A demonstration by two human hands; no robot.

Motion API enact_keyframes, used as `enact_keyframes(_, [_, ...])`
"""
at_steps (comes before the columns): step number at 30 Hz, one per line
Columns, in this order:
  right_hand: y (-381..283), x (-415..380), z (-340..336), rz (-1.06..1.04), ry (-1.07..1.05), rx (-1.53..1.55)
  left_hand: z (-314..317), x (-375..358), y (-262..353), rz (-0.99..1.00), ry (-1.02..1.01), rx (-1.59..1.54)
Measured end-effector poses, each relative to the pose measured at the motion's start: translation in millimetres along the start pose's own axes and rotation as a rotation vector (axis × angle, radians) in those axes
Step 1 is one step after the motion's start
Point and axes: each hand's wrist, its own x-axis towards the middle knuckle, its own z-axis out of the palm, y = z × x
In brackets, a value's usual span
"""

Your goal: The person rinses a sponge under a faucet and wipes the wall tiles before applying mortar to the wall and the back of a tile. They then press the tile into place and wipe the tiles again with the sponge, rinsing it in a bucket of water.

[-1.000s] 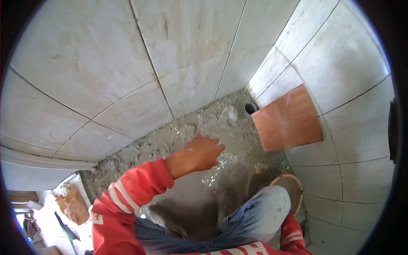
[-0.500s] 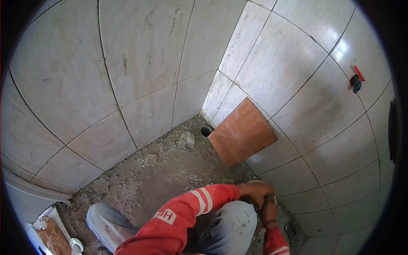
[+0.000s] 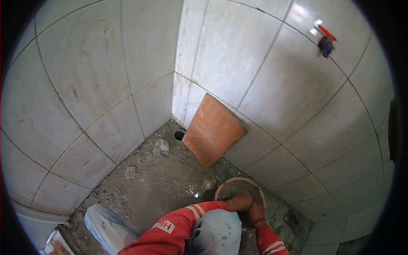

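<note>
A round basin (image 3: 262, 194) with a pinkish rim and murky, greyish water stands on the floor against the right wall. My left hand (image 3: 240, 202) reaches across my bent knee into it. Beside it, my right hand (image 3: 256, 210) points down into the same basin, a thin band around its wrist. The two hands are close together, perhaps touching. Their fingers are hidden in the basin, so any object in them cannot be made out. My knee covers the basin's near side.
An orange-brown square tile (image 3: 214, 129) leans against the right wall, near an open drain pipe (image 3: 179, 135). Rough wet mortar (image 3: 157, 182) covers the floor, with a small tile piece (image 3: 209, 184) by the basin. A red-handled tap (image 3: 326, 41) projects from the wall.
The view has swung right, bringing more of the basin into sight. My hands, earlier crossed together above it, are now lower, reaching into it.
</note>
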Motion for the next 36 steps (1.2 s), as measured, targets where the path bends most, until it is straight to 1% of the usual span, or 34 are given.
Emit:
enact_keyframes(1, [1, -3, -2, 0.022, -0.006, 0.002, 8, 5, -4, 0.015, -0.017, -0.003])
enact_keyframes(3, [-19, -3, -27, -0.014, -0.068, 0.15, 16, 11, -12, 0.079, 0.06, 0.077])
enact_keyframes(4, [-21, -6, -29, 0.01, -0.073, 0.155, 7, 3, -9, 0.095, 0.041, 0.075])
enact_keyframes(6, [-18, -3, -29, -0.001, -0.111, 0.277, -29, -14, 3, 0.147, 0.063, 0.076])
enact_keyframes(7, [-13, -3, -22, 0.003, -0.1, 0.276, -25, -8, 2, 0.156, 0.066, 0.083])
enact_keyframes(8, [-4, -5, -4, -0.086, -0.12, 0.195, -16, -2, 0, 0.106, 0.022, 0.14])
enact_keyframes(9, [-3, -3, -1, -0.177, -0.14, 0.116, -12, 0, -2, 0.052, -0.022, 0.198])
enact_keyframes(10, [-2, -2, 1, -0.184, -0.128, 0.114, -9, 1, -3, 0.05, -0.012, 0.208])
enact_keyframes(12, [-15, -5, -11, -0.016, -0.054, 0.418, -15, -5, -1, 0.06, 0.022, 0.141])
enact_keyframes(13, [-14, -3, -3, 0.042, -0.019, 0.565, -22, -7, -2, 0.052, 0.03, 0.15])
enact_keyframes(14, [-15, -1, -3, 0.03, -0.015, 0.566, -32, -10, -1, 0.091, 0.024, 0.163])
enact_keyframes(15, [-15, 1, -4, 0.001, -0.014, 0.637, -43, -12, 1, 0.131, 0.018, 0.176])
enact_keyframes(16, [-14, 2, -6, -0.025, -0.011, 0.706, -56, -14, -2, 0.129, 0.024, 0.181])
enact_keyframes(17, [-14, 0, -21, -0.029, -0.006, 0.705, -73, -17, -6, 0.191, -0.014, 0.075])
enact_keyframes(18, [-21, -6, -55, 0.055, -0.08, 0.916, -87, -19, -11, 0.253, -0.058, -0.034])
enact_keyframes(19, [-27, -9, -83, 0.142, -0.157, 1.126, -97, -16, -19, 0.255, -0.06, -0.032])
enact_keyframes(20, [-27, -9, -99, 0.143, -0.155, 1.128, -105, -11, -30, 0.376, 0.033, -0.132])
enact_keyframes(21, [-25, -6, -114, 0.139, -0.24, 1.201, -120, -11, -36, 0.496, 0.126, -0.229])
enact_keyframes(22, [-26, -1, -126, 0.134, -0.327, 1.271, -133, -13, -40, 0.498, 0.126, -0.225])
enact_keyframes(23, [-33, 6, -135, 0.135, -0.321, 1.271, -150, -20, -41, 0.369, 0.078, -0.431])
enact_keyframes(24, [-44, 12, -142, 0.144, -0.186, 1.393, -161, -26, -43, 0.238, 0.023, -0.633])
enact_keyframes(25, [-57, 17, -151, 0.157, -0.036, 1.51, -173, -33, -45, 0.254, 0.007, -0.629])
enact_keyframes(27, [-83, 36, -173, 0.137, 0.172, 1.491, -189, -49, -50, 0.018, 0.049, -0.725])
enact_keyframes(29, [-102, 57, -191, 0.085, 0.304, 1.056, -202, -78, -45, 0.067, 0.428, -0.66])
enact_keyframes(31, [-135, 73, -208, -0.051, 0.4, 0.859, -188, -85, -76, 0.179, 0.802, -0.641])
enact_keyframes(33, [-177, 84, -227, -0.142, 0.524, 0.713, -247, -155, -29, 0.106, 0.985, -0.626])
enact_keyframes(35, [-225, 91, -247, -0.411, 0.765, 0.633, -262, -187, -65, -0.118, 0.892, -0.655])
enact_keyframes(36, [-247, 92, -254, -0.545, 0.658, 0.63, -271, -205, -76, -0.199, 0.896, -0.7])
